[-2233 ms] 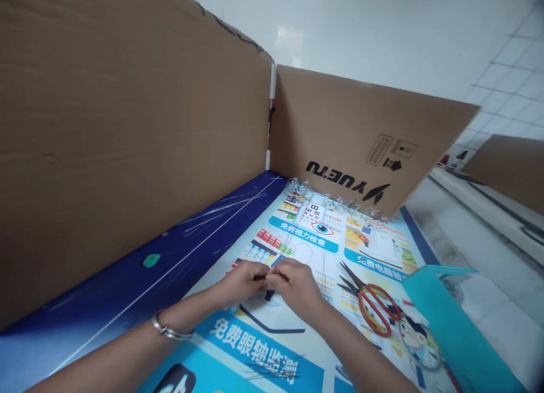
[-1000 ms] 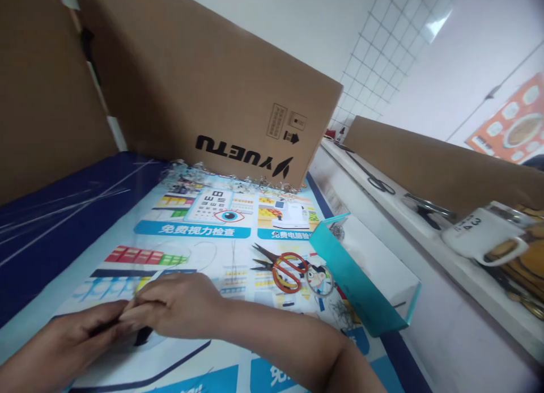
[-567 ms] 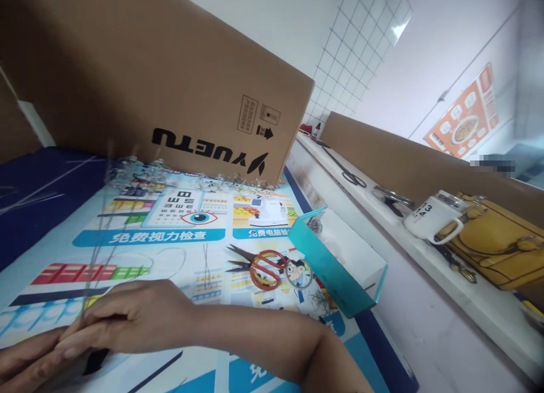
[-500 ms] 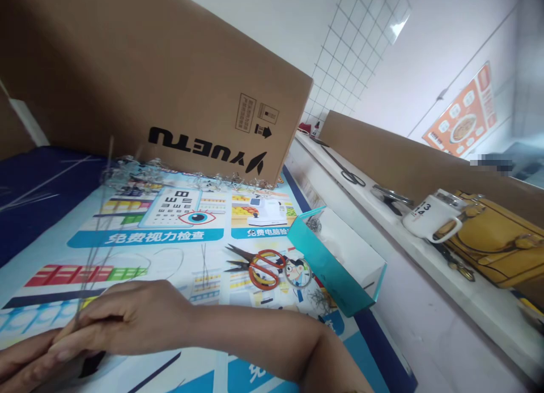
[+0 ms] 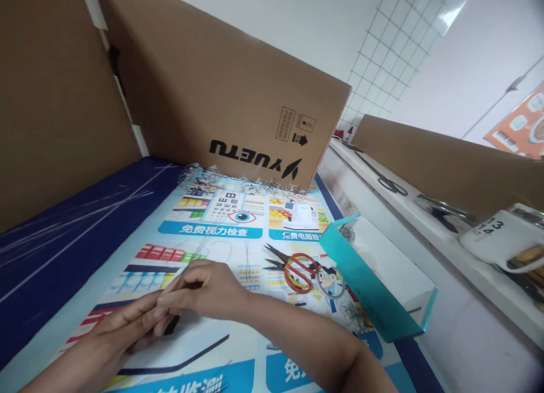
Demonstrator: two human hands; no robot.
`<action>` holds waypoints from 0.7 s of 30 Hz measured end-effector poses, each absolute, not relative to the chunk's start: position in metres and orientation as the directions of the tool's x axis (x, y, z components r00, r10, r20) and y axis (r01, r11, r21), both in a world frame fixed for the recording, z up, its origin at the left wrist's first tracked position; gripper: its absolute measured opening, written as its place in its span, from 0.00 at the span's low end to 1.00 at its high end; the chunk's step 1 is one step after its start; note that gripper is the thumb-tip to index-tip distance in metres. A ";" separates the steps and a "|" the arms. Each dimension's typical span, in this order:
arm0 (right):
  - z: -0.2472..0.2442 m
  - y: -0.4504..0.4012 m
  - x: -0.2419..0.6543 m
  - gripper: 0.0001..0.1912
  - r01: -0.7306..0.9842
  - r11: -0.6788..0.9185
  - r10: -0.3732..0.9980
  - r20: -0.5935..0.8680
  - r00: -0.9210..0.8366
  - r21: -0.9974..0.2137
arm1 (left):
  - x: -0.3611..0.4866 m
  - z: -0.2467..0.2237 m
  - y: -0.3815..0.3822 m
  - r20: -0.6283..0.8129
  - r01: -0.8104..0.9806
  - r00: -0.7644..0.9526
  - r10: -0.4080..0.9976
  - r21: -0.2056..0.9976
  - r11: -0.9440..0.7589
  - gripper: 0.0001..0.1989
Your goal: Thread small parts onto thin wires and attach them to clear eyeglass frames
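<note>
My right hand [image 5: 208, 288] is closed, its fingertips pinching at thin metal wires [image 5: 193, 256], which show only faintly above the fingers. Against it presses my left hand [image 5: 138, 325], also closed, with fingers meeting the right fingertips; the wires' lower ends are hidden there. A small black item [image 5: 171, 325] shows just below the joined fingers, too covered to name. To the right of the hands, scissors with orange-red handles [image 5: 300, 273] lie with blades apart. Beside them is a ring-shaped coil [image 5: 331, 282]. A few straight wires [image 5: 247, 260] lie on the printed sheet [image 5: 238, 347].
An open teal box [image 5: 378, 296] with a wire tangle [image 5: 348, 234] inside stands at the right. Wire scraps [image 5: 352, 316] lie near it. Twisted wire pieces [image 5: 255, 186] line the foot of a large cardboard box [image 5: 238, 98]. A ledge at right carries a white mug [image 5: 497, 237].
The view has swung left, so everything appears farther right. Both hands remain together, with more of the left hand and forearm showing. The upright wires look fainter and shorter.
</note>
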State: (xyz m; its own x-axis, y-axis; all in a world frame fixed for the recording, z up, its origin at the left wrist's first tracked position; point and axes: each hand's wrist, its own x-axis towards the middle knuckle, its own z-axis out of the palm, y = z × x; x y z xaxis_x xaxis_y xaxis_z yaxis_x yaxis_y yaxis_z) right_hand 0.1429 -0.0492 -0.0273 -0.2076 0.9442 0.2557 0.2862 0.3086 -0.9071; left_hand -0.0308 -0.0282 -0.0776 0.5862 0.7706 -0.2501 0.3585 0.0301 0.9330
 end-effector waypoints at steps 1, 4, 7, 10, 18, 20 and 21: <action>-0.027 -0.049 0.143 0.14 0.264 0.295 0.947 0.246 -0.206 -0.918 | -0.027 -0.073 -0.029 -0.265 0.275 0.601 0.754 0.955 0.116 0.19; -0.024 -0.049 0.143 0.15 0.208 0.254 0.957 0.214 -0.197 -0.944 | -0.023 -0.059 -0.034 -0.305 0.122 0.600 0.740 0.948 0.293 0.16; -0.021 -0.047 0.143 0.15 0.250 0.177 0.979 0.144 -0.143 -0.952 | -0.023 -0.051 -0.037 -0.303 0.095 0.606 0.735 0.945 0.312 0.16; -0.008 -0.048 0.149 0.15 0.479 0.083 0.989 0.013 -0.147 -0.874 | -0.023 -0.049 -0.038 -0.262 0.065 0.620 0.739 0.957 0.284 0.16; 0.033 -0.095 0.239 0.13 0.929 0.003 1.000 0.005 -0.001 -0.371 | -0.027 -0.051 -0.034 -0.186 -0.007 0.623 0.760 0.970 0.243 0.17; 0.025 -0.111 0.264 0.13 0.990 -0.105 0.992 -0.083 0.098 -0.090 | -0.028 -0.054 -0.032 -0.178 -0.016 0.631 0.755 0.970 0.242 0.18; 0.019 -0.118 0.274 0.13 0.994 -0.112 0.990 -0.091 0.110 -0.011 | -0.028 -0.055 -0.032 -0.177 -0.021 0.633 0.754 0.969 0.246 0.18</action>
State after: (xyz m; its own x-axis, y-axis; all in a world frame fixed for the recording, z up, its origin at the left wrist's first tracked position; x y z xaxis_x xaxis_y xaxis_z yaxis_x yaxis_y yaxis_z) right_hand 0.2738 -0.1179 0.0187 0.1103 0.9897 -0.0910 0.9937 -0.1117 -0.0107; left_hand -0.0281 -0.0315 -0.0552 0.6330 0.7535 -0.1775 -0.0207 0.2456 0.9691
